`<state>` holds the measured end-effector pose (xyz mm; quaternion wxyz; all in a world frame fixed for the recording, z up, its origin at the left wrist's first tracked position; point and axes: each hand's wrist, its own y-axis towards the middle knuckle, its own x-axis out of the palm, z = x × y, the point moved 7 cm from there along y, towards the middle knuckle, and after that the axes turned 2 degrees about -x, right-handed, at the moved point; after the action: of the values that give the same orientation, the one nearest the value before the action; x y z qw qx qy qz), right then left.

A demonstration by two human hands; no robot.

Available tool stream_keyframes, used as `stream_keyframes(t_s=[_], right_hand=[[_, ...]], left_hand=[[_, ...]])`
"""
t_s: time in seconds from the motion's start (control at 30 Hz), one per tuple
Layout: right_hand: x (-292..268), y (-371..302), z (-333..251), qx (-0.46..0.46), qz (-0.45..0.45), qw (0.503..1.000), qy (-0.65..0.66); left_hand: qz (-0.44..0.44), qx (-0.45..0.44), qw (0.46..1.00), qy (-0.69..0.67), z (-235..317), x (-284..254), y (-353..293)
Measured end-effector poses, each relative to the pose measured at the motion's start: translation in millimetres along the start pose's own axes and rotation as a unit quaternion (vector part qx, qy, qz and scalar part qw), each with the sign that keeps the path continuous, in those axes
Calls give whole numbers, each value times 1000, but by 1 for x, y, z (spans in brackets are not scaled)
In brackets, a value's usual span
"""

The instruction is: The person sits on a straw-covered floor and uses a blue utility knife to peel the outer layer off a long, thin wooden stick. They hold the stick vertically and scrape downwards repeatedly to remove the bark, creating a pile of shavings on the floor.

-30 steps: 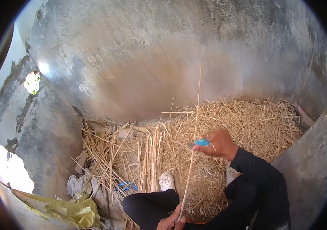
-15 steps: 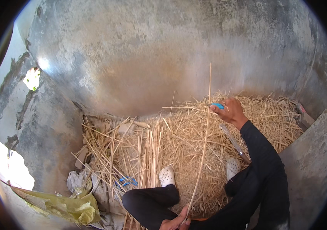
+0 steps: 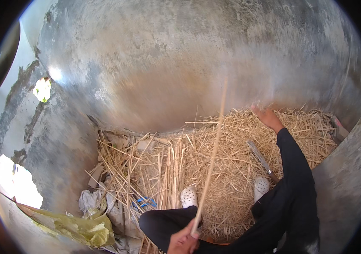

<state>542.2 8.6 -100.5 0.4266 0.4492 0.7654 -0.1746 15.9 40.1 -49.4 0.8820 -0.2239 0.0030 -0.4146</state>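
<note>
At the lower edge, my left hand (image 3: 183, 240) is closed round the near end of a long thin bamboo strip (image 3: 210, 175). The strip slants up and away, its far end blurred against the wall. My right hand (image 3: 268, 117) reaches out over the far side of the shavings, apart from the strip. Motion smears its fingers, and no tool can be made out in it. Between my right forearm and the strip lies a long-bladed knife (image 3: 258, 154), its handle end near my leg.
Pale shavings (image 3: 231, 203) cover the floor round my white clogs (image 3: 189, 197). Loose strips (image 3: 174, 169) lie to the left, near a blue object (image 3: 146, 202) and a yellowish plastic sheet (image 3: 78, 228). A curved concrete wall (image 3: 167, 63) rises beyond; the left wall has holes.
My right hand has moved off the strip to the right; the blue-handled tool in it no longer shows. My left hand has shifted left and the strip has swung left with it.
</note>
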Motion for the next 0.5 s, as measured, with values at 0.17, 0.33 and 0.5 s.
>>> stream_keyframes(t_s=[0.17,0.33,0.5], right_hand=[[126,-57,127,-33,-412,844,-341],[63,-74,-3,-160,-244,928,-233],[-1,-152,-135,-276,-47,953,120]], left_hand=[[-68,1,990,-124,25,12,18],[-72,4,983,-172,27,5,25],[-82,9,981,-176,28,20,36]])
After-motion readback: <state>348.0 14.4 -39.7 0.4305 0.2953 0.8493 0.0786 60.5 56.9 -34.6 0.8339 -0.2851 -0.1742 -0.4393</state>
